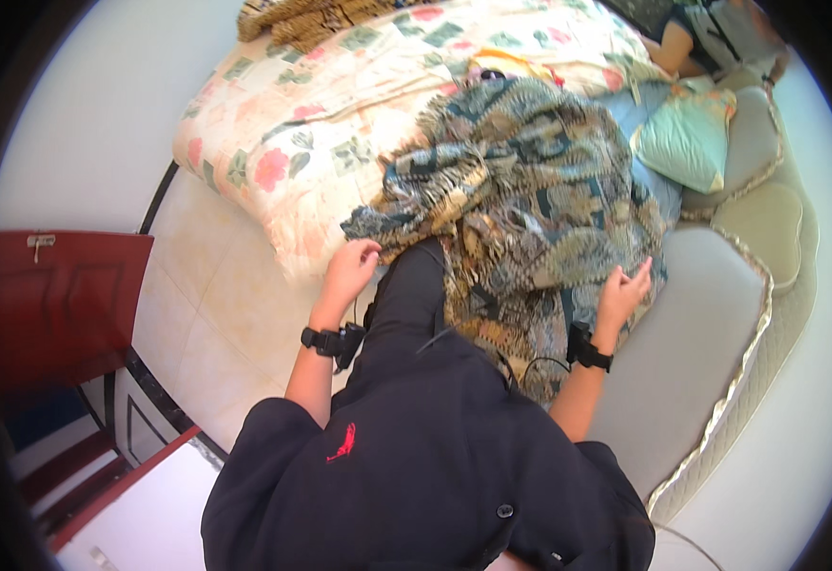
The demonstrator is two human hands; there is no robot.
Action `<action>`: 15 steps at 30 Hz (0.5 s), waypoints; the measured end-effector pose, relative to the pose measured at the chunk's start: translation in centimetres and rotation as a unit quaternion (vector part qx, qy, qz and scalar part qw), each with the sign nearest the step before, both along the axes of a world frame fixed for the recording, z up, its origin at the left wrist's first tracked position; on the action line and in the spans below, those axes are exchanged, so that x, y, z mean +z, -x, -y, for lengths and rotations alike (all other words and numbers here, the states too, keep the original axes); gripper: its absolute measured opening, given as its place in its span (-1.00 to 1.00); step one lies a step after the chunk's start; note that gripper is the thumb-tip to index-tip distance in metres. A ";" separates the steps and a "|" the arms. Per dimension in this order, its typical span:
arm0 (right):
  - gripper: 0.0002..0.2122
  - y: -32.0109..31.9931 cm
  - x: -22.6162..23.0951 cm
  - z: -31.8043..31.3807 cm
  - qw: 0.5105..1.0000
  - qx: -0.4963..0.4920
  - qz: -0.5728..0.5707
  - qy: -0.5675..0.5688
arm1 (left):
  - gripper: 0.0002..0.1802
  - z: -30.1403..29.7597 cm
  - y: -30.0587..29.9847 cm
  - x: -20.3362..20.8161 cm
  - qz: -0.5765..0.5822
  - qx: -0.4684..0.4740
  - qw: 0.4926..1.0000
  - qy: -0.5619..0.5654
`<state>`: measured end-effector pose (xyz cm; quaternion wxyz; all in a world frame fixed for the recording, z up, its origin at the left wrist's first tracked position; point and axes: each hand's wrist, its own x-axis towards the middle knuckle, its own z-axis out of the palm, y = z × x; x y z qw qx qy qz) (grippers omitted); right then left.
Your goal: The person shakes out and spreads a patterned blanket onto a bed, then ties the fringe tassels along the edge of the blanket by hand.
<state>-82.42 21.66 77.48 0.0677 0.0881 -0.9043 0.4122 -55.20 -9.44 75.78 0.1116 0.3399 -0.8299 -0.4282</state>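
A large patterned cloth (558, 209) in dark teal, tan and grey lies crumpled in front of me, over the bed's near side and down past my leg. At its left corner is my left hand (347, 270), fingers curled and closed on the edge of the cloth. Along the right edge of the same cloth my right hand (623, 293) rests with its fingers apart, the index finger stretched out against the fabric. Any fold beneath that palm is hidden. Both wrists wear black straps with small devices.
A floral quilt (273, 176) covers the bed behind the cloth. A pale green pillow (690, 138) and grey padded cushions (687, 328) line the right. Another person (720, 38) is at the far right. A dark red wooden panel (64, 305) stands left, beside tiled floor (211, 295).
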 end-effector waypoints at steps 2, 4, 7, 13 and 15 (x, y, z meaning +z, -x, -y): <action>-0.46 -1.5 -3.5 -0.8 0.997 0.070 -0.005 -0.040 | -0.79 0.3 1.7 -1.8 0.019 -0.021 0.999 -0.025; -0.56 -3.5 -5.5 -1.5 0.987 0.084 0.135 0.009 | -0.80 0.5 3.8 -4.1 0.008 -0.037 0.998 -0.060; -0.68 -5.1 -5.8 -1.3 0.987 0.075 0.142 0.006 | -0.65 -0.5 7.4 -7.0 -0.020 0.045 0.934 -0.354; -0.83 -2.7 -0.4 2.9 0.982 0.063 0.142 0.104 | -0.49 0.2 11.5 -17.6 0.029 0.276 0.815 -0.508; -0.84 -2.0 2.2 4.7 0.985 0.086 0.109 0.099 | -0.65 1.1 12.1 -19.0 -0.006 0.349 0.773 -0.529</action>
